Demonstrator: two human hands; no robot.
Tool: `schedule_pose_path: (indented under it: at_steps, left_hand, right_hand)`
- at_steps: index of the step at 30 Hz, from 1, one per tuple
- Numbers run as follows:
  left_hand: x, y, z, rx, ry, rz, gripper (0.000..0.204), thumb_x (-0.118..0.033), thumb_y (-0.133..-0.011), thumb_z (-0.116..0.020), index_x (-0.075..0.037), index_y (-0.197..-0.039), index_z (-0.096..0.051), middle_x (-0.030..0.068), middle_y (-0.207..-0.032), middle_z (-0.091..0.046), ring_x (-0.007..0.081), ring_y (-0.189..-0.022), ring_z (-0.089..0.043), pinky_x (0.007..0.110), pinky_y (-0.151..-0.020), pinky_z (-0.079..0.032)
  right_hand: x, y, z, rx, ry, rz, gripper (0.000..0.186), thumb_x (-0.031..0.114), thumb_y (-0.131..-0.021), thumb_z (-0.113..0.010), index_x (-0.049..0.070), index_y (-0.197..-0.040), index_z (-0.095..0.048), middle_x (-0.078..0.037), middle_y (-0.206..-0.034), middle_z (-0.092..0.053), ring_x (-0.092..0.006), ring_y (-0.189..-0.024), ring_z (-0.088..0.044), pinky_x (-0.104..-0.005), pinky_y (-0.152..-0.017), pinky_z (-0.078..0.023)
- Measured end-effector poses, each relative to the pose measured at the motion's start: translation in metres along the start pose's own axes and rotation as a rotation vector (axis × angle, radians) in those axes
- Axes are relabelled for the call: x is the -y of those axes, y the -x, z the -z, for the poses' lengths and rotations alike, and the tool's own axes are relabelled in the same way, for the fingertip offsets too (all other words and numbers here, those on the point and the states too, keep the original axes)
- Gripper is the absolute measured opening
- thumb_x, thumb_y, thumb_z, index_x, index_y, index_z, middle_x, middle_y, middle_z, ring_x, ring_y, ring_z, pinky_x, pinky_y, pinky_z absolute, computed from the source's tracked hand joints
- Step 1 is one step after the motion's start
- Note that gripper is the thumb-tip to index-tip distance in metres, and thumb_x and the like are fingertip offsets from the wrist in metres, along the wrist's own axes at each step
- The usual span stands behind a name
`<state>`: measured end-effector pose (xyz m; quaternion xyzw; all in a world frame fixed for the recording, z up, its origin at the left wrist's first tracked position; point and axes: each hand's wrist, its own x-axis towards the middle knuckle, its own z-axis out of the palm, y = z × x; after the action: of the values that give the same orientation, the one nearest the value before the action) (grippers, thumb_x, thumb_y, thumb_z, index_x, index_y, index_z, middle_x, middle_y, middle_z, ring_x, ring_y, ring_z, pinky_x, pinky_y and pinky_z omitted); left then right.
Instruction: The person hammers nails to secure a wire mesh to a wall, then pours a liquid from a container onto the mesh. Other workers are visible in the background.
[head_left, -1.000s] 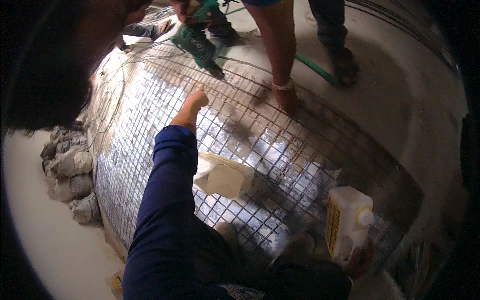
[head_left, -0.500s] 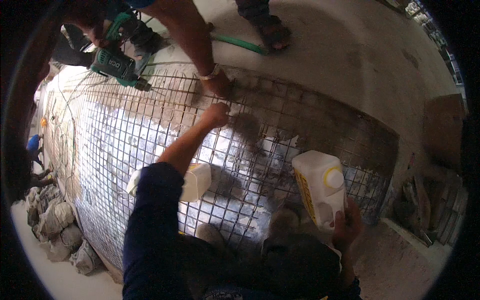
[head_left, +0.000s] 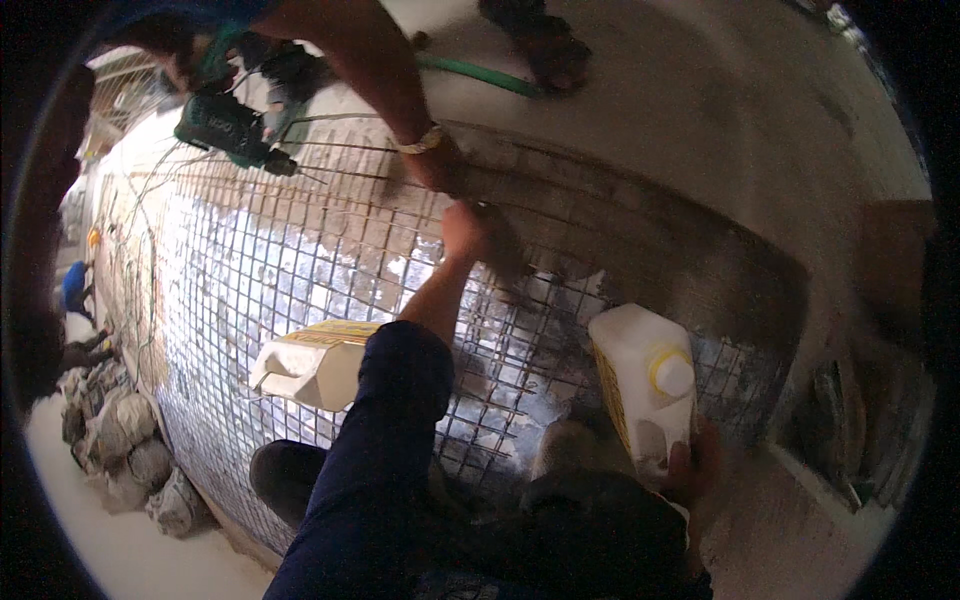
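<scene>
My left hand [head_left: 465, 232] is closed and reaches over the steel rebar mesh [head_left: 270, 260], just below a co-worker's hand [head_left: 435, 165]; what it grips is blurred and hidden. My right hand [head_left: 690, 465], low at the right, is shut on a white plastic jerrycan [head_left: 640, 370] with a yellow cap ring and yellow label, held upright or slightly tilted. A second white jerrycan [head_left: 305, 380] lies on the mesh left of my forearm. At the upper left, a green power drill [head_left: 220, 130] is held by a co-worker, its bit pointing at the mesh.
Lumpy grey sacks [head_left: 125, 450] are piled at lower left. Behind the mesh are a co-worker's foot [head_left: 550, 60] and a green hose [head_left: 480, 78]. Cables [head_left: 150, 200] cross the left part; another person [head_left: 75, 285] is farther back. Boards [head_left: 840, 430] lie at right.
My left hand has moved right toward the co-worker's hand. The jerrycan in my right hand has shifted leftward in the view. The drill appears farther left as the view has swung round.
</scene>
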<state>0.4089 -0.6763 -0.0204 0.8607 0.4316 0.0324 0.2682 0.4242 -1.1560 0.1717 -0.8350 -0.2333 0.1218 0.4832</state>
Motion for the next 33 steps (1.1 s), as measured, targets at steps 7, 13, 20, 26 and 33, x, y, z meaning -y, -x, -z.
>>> schedule_pose_path:
  at_steps: [7,13,20,26,33]
  left_hand:
    - [0.014,-0.001,-0.007,0.013,0.069,0.009,0.029,-0.027,-0.067,-0.078,-0.003,-0.079,-0.069,0.0209,-0.079,-0.068,0.0399,-0.080,-0.067,0.046,-0.071,-0.054]
    - [0.017,0.003,-0.008,-0.105,0.177,-0.041,0.027,-0.029,-0.070,-0.077,-0.003,-0.074,-0.071,0.0187,-0.070,-0.068,0.0376,-0.071,-0.068,0.046,-0.067,-0.054]
    - [-0.006,0.033,0.016,-0.253,0.070,0.009,0.059,-0.027,-0.068,-0.080,-0.006,-0.119,-0.061,0.0213,-0.117,-0.058,0.0414,-0.099,-0.062,0.045,-0.082,-0.052]
    - [0.025,0.022,0.071,-0.047,-0.125,0.639,0.075,-0.032,-0.084,-0.069,-0.016,-0.147,-0.030,0.0179,-0.136,-0.043,0.0451,-0.116,-0.053,0.053,-0.096,-0.044]
    - [0.086,-0.008,0.091,0.194,-0.224,0.520,0.073,-0.021,-0.091,-0.048,-0.015,-0.156,-0.013,0.0005,-0.164,-0.006,0.0458,-0.142,-0.024,0.061,-0.108,-0.030]
  right_hand:
    - [0.007,0.013,-0.001,-0.047,-0.029,-0.234,0.044,0.027,-0.093,-0.055,-0.005,-0.123,-0.055,-0.014,-0.097,-0.063,-0.0148,-0.064,-0.058,-0.0301,-0.055,-0.048]
    - [-0.016,0.018,0.004,-0.059,0.110,-0.156,0.043,0.025,-0.090,-0.062,-0.002,-0.123,-0.059,-0.016,-0.110,-0.064,-0.0222,-0.081,-0.063,-0.0331,-0.062,-0.053]
    - [-0.014,0.026,0.006,-0.095,0.103,-0.306,0.046,0.027,-0.090,-0.062,-0.004,-0.123,-0.058,-0.017,-0.111,-0.062,-0.0250,-0.092,-0.062,-0.0352,-0.071,-0.054]
    - [-0.018,0.011,0.006,-0.028,0.072,-0.219,0.047,0.033,-0.093,-0.057,-0.003,-0.123,-0.057,-0.015,-0.102,-0.063,-0.0195,-0.076,-0.060,-0.0319,-0.061,-0.051]
    - [-0.023,0.013,0.012,-0.010,0.069,-0.255,0.048,0.037,-0.095,-0.053,-0.002,-0.123,-0.056,-0.013,-0.096,-0.064,-0.0148,-0.063,-0.059,-0.0300,-0.052,-0.048]
